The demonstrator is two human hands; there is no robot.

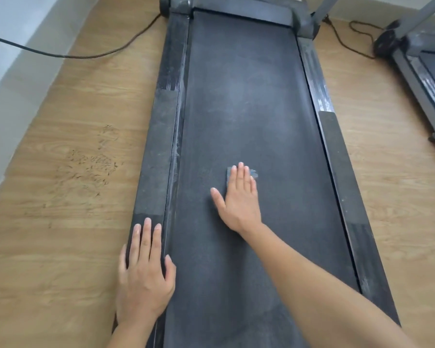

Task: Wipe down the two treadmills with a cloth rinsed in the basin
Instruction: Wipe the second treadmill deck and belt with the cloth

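Four right-hand fingers [241, 173] lie flat atop the cloth [253, 174].

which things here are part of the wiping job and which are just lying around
In the job: the cloth, pressed flat on the near treadmill by the right hand; the left hand resting on its side rail; the second treadmill.
Just lying about: the black cable on the floor at left; the looped cable between the treadmills.
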